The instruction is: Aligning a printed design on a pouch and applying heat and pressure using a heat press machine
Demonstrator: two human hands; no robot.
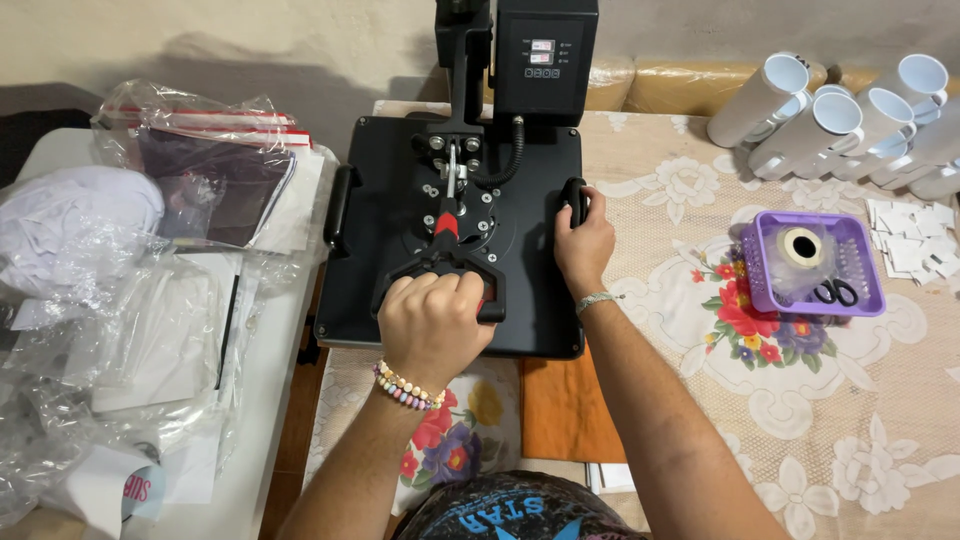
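Both hands are gripping the press (455,240) at twelve o'clock: my left hand (432,322) is wrapping the lever (440,262) tight, my right hand (583,243) is clasping the side handle (575,200), bracing for a steady, even pull.

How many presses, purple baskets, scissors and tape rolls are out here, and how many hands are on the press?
Heat press: 1
Purple basket: 1
Scissors: 1
Tape roll: 1
Hands on the press: 2, left hand and right hand
Total: 6
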